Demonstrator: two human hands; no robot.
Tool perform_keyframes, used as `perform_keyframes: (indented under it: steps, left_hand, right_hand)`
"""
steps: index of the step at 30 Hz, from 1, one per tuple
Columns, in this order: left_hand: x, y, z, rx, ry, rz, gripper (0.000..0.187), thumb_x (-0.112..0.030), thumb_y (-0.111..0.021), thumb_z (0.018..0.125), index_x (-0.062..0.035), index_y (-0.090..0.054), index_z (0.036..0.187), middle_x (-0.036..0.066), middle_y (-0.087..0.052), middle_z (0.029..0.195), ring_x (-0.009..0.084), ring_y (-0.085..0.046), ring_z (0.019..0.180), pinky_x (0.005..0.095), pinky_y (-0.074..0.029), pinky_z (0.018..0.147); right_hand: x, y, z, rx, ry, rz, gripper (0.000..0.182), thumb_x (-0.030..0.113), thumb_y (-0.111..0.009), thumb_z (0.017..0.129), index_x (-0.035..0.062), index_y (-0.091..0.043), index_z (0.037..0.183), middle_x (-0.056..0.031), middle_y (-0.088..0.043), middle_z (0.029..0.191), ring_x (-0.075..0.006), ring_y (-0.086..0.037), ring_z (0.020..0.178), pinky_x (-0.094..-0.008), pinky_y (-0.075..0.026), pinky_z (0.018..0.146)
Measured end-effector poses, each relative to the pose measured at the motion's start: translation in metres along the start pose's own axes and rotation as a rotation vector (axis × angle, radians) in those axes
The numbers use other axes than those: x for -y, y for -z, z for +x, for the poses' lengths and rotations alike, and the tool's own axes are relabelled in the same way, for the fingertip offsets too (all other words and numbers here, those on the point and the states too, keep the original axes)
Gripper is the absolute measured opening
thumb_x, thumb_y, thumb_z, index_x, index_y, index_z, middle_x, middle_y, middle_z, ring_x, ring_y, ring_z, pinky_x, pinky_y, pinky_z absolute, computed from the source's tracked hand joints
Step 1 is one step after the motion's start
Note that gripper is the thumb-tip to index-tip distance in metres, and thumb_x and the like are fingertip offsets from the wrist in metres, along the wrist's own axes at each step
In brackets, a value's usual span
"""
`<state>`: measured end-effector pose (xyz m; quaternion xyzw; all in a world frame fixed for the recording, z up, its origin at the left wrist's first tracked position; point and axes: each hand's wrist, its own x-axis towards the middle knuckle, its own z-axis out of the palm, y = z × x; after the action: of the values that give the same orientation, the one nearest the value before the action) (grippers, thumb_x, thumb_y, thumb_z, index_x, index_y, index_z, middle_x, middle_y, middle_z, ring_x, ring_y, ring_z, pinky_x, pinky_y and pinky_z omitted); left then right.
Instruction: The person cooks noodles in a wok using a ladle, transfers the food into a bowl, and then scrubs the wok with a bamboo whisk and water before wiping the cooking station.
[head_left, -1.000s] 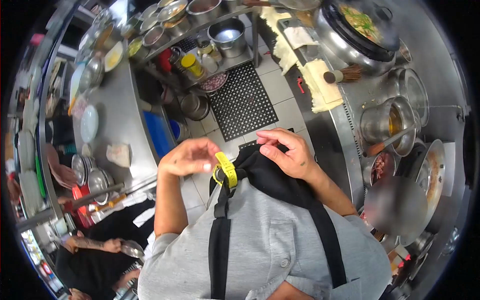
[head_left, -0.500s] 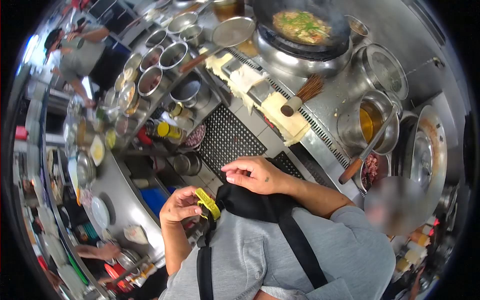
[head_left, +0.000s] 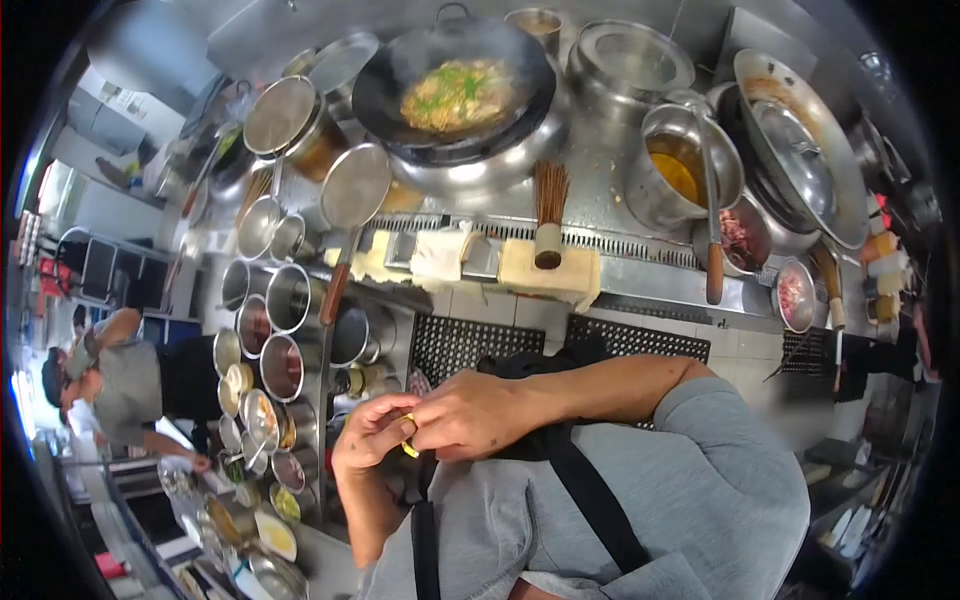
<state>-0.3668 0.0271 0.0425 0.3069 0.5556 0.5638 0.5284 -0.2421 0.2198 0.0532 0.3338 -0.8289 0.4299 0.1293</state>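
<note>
In front of my chest, my left hand (head_left: 372, 437) is closed, pinching a small yellow plastic piece (head_left: 410, 436) between thumb and fingers. My right hand (head_left: 465, 412) meets it there, its fingers curled around the same piece and hiding most of it. Black apron straps (head_left: 595, 505) run over my grey shirt just below the hands. Ahead, a wok (head_left: 385, 100) sits on the burner with noodles and green vegetables (head_left: 458, 95) in it. Steam hangs over the food.
A bamboo brush (head_left: 549, 215) stands on folded cloths (head_left: 575, 275) along the stove edge. Right of it are a pot of oil (head_left: 640, 180) with a ladle and a bowl of meat (head_left: 740, 240). Metal containers (head_left: 290, 300) crowd the left counter. A co-worker (head_left: 125, 385) stands far left.
My right hand has come down to the left hand and onto the yellow piece, which is now mostly covered. The view has swung so the wok lies straight ahead.
</note>
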Motion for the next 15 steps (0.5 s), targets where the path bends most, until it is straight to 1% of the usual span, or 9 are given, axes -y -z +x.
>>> perform_keyframes:
  steps: [2,4,6,8,9,10,12,14,15]
  left_hand:
    - [-0.006,0.025,0.006,0.001,0.026,-0.034,0.034,0.007,-0.058,0.079,0.0001,-0.053,0.111,0.006,-0.057,0.105,0.0136,-0.054,0.096,0.0273,-0.044,0.083]
    - [-0.012,0.035,0.014,0.16,-0.025,-0.151,0.038,0.007,-0.061,0.076,-0.0012,-0.05,0.111,0.005,-0.056,0.1,0.0124,-0.053,0.094,0.0262,-0.044,0.079]
    - [0.006,0.048,0.021,0.24,-0.044,-0.106,0.046,0.0,-0.071,0.069,-0.0023,-0.048,0.109,0.003,-0.055,0.094,0.011,-0.054,0.082,0.0245,-0.046,0.072]
    - [0.013,0.06,0.029,0.348,0.099,0.135,0.05,-0.002,-0.075,0.065,-0.0026,-0.048,0.107,0.003,-0.056,0.092,0.0108,-0.056,0.079,0.0245,-0.046,0.071]
    - [-0.003,0.06,0.033,0.439,0.0,0.455,0.048,-0.004,-0.075,0.067,-0.0028,-0.049,0.108,0.003,-0.057,0.093,0.0104,-0.057,0.081,0.0242,-0.047,0.072]
    - [-0.007,0.062,0.033,0.428,-0.007,0.458,0.048,-0.004,-0.075,0.067,-0.0028,-0.049,0.108,0.003,-0.057,0.093,0.0104,-0.057,0.081,0.0242,-0.047,0.072]
    - [-0.011,0.068,0.031,0.42,0.021,0.138,0.044,-0.006,-0.072,0.072,-0.0024,-0.05,0.11,0.005,-0.059,0.095,0.0112,-0.059,0.082,0.0242,-0.048,0.072]
    - [-0.014,0.084,0.042,0.474,0.038,0.078,0.042,-0.007,-0.068,0.077,-0.0022,-0.05,0.114,0.005,-0.06,0.096,0.0128,-0.06,0.083,0.0251,-0.049,0.073]
    - [-0.011,0.091,0.05,0.4,-0.003,0.061,0.039,-0.007,-0.067,0.078,-0.0023,-0.05,0.114,0.005,-0.06,0.094,0.0126,-0.06,0.082,0.0257,-0.049,0.072]
  right_hand:
    - [-0.007,0.004,0.013,-0.223,-0.064,-0.126,0.022,0.017,-0.066,0.07,0.0106,-0.058,0.089,-0.004,-0.051,0.078,-0.0221,-0.057,0.07,-0.0349,-0.046,0.053]
    - [-0.012,0.008,0.019,-0.267,-0.119,-0.206,0.023,0.014,-0.068,0.067,0.0091,-0.06,0.088,-0.0037,-0.053,0.076,-0.0213,-0.057,0.067,-0.0342,-0.046,0.053]
    - [-0.015,0.001,0.02,-0.333,-0.159,-0.247,0.022,0.016,-0.067,0.069,0.0093,-0.061,0.089,-0.004,-0.052,0.076,-0.0211,-0.056,0.066,-0.0327,-0.045,0.054]
    - [-0.009,-0.007,0.022,-0.347,-0.216,-0.239,0.024,0.016,-0.068,0.069,0.0094,-0.062,0.091,-0.004,-0.053,0.075,-0.021,-0.056,0.066,-0.032,-0.045,0.054]
    - [-0.008,-0.007,0.024,-0.385,-0.274,-0.242,0.026,0.016,-0.07,0.068,0.0094,-0.063,0.093,-0.0041,-0.055,0.075,-0.0209,-0.057,0.066,-0.0314,-0.046,0.055]
    - [-0.008,-0.004,0.026,-0.378,-0.263,-0.243,0.026,0.016,-0.07,0.068,0.0094,-0.063,0.093,-0.0041,-0.055,0.075,-0.0209,-0.057,0.066,-0.0314,-0.046,0.055]
    - [-0.006,-0.001,0.025,-0.36,-0.365,-0.068,0.026,0.017,-0.071,0.07,0.0093,-0.065,0.094,-0.0047,-0.057,0.075,-0.021,-0.058,0.064,-0.0304,-0.046,0.054]
    - [-0.001,0.0,0.021,-0.36,-0.449,-0.038,0.021,0.019,-0.07,0.074,0.0081,-0.066,0.091,-0.0053,-0.059,0.075,-0.0196,-0.058,0.062,-0.0293,-0.045,0.052]
    - [0.001,0.002,0.017,-0.392,-0.496,-0.034,0.02,0.02,-0.07,0.075,0.0072,-0.066,0.091,-0.0056,-0.059,0.076,-0.0184,-0.058,0.061,-0.0286,-0.045,0.052]
